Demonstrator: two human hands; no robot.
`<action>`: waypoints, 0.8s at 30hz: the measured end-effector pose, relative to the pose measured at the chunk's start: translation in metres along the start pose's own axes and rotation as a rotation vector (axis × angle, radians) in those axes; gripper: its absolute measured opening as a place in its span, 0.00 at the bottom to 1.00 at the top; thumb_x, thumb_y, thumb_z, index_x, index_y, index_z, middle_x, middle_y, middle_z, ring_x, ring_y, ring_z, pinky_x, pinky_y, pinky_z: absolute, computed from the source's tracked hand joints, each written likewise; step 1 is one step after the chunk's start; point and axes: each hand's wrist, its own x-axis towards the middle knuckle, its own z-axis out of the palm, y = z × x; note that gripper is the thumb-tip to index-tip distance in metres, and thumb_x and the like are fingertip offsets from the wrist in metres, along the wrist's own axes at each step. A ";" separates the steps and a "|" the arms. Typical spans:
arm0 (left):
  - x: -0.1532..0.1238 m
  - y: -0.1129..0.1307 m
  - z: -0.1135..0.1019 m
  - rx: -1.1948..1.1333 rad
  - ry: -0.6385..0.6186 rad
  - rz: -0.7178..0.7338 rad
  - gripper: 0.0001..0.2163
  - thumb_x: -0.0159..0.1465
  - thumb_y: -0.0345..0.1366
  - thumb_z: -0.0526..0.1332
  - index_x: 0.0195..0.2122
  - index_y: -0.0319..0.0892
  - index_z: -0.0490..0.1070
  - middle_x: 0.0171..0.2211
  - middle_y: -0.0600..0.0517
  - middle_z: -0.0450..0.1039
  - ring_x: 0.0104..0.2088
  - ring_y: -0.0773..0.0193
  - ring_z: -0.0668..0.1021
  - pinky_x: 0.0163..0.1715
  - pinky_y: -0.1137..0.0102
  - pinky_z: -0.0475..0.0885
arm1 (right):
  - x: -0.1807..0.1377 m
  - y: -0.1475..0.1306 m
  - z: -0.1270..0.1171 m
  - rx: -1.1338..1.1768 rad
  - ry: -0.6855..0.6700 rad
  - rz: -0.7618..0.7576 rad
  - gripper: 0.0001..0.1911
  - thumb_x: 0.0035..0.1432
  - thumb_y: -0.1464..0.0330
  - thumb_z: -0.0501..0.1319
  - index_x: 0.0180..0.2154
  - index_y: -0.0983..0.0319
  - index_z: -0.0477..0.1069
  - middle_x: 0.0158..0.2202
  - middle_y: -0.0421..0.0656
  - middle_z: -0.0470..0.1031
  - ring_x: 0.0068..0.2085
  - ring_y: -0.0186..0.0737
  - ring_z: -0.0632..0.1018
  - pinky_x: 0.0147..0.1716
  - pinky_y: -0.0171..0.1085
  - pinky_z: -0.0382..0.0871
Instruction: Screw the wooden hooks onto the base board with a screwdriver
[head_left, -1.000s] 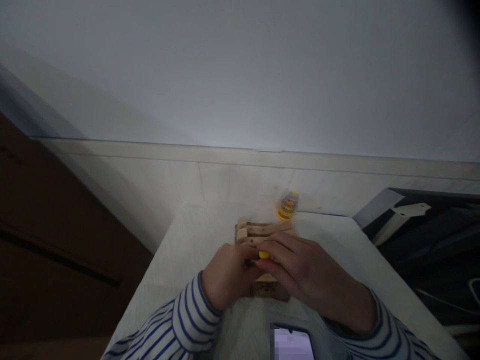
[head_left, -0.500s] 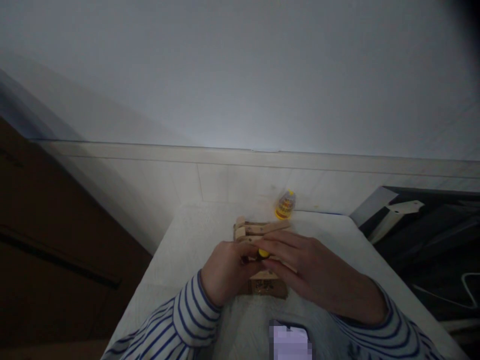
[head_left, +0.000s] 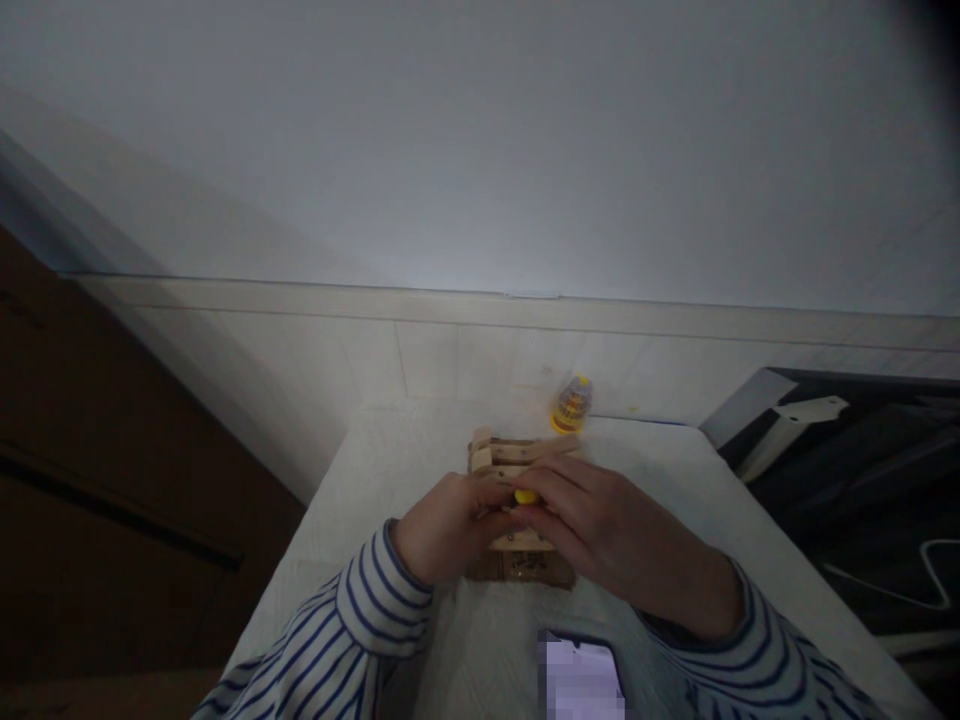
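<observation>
Right hand: closed, my fingertips pinching the yellow piece, apparently for fine control.
Left hand: fingers curled in from the opposite side, presumably to steady; whether they grip anything, I cannot tell.
Yellow piece: between my two hands' fingertips, over the wooden strips.
Small dark parts: on my side of the strips, seemingly for easy reach.
Yellow-based container: beyond the strips, likely set back to free my hands.

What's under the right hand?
Pale wooden pieces and white tabletop show around the right hand; a yellow piece shows at its fingertips. Whatever lies directly beneath is covered.
</observation>
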 end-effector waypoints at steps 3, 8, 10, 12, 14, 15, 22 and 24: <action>0.000 0.001 0.001 0.044 0.021 -0.039 0.09 0.61 0.37 0.55 0.34 0.40 0.73 0.23 0.56 0.71 0.23 0.71 0.69 0.24 0.78 0.61 | -0.001 0.000 -0.001 -0.012 0.003 0.001 0.11 0.60 0.69 0.49 0.42 0.65 0.65 0.38 0.47 0.69 0.41 0.41 0.70 0.37 0.43 0.69; 0.000 0.005 0.002 0.127 0.092 -0.091 0.07 0.57 0.35 0.59 0.35 0.43 0.74 0.23 0.56 0.71 0.23 0.70 0.70 0.24 0.77 0.62 | 0.000 0.000 -0.001 -0.003 -0.001 0.028 0.10 0.60 0.69 0.49 0.41 0.64 0.65 0.38 0.47 0.69 0.42 0.41 0.70 0.40 0.43 0.68; 0.000 0.006 0.003 0.157 0.111 -0.087 0.07 0.57 0.35 0.59 0.34 0.42 0.74 0.23 0.56 0.71 0.23 0.70 0.70 0.24 0.77 0.62 | 0.000 0.000 -0.001 -0.010 -0.001 0.033 0.10 0.59 0.69 0.50 0.41 0.65 0.65 0.39 0.47 0.69 0.42 0.41 0.70 0.41 0.44 0.68; 0.000 0.005 0.004 0.160 0.118 -0.078 0.07 0.57 0.36 0.59 0.32 0.41 0.75 0.22 0.55 0.71 0.23 0.70 0.70 0.24 0.77 0.62 | 0.000 0.000 -0.001 -0.018 -0.006 0.032 0.10 0.59 0.69 0.50 0.42 0.65 0.64 0.40 0.47 0.69 0.43 0.41 0.70 0.41 0.44 0.67; 0.000 0.004 0.004 0.153 0.108 -0.071 0.06 0.57 0.35 0.59 0.31 0.40 0.74 0.22 0.55 0.71 0.23 0.70 0.71 0.24 0.77 0.62 | -0.001 0.000 -0.002 -0.009 -0.012 0.025 0.14 0.58 0.67 0.52 0.46 0.64 0.61 0.43 0.46 0.69 0.44 0.41 0.70 0.42 0.44 0.67; 0.000 0.003 0.005 0.147 0.106 -0.069 0.06 0.57 0.34 0.59 0.31 0.40 0.74 0.23 0.55 0.72 0.24 0.71 0.71 0.25 0.77 0.62 | -0.002 0.001 -0.003 -0.004 -0.013 0.019 0.16 0.58 0.67 0.52 0.48 0.63 0.60 0.45 0.46 0.68 0.45 0.41 0.70 0.42 0.44 0.67; 0.000 -0.001 0.006 0.121 0.080 -0.089 0.08 0.57 0.37 0.59 0.32 0.40 0.75 0.23 0.54 0.72 0.23 0.70 0.71 0.24 0.77 0.63 | -0.005 0.002 -0.002 -0.005 -0.021 -0.064 0.13 0.58 0.73 0.50 0.45 0.64 0.63 0.42 0.45 0.70 0.45 0.39 0.70 0.43 0.41 0.67; 0.000 -0.002 0.005 0.116 0.062 -0.080 0.08 0.58 0.37 0.59 0.32 0.40 0.75 0.23 0.54 0.72 0.23 0.70 0.71 0.24 0.77 0.63 | -0.004 0.003 0.000 -0.014 -0.025 -0.044 0.12 0.59 0.72 0.51 0.45 0.63 0.64 0.41 0.45 0.70 0.44 0.40 0.70 0.41 0.42 0.68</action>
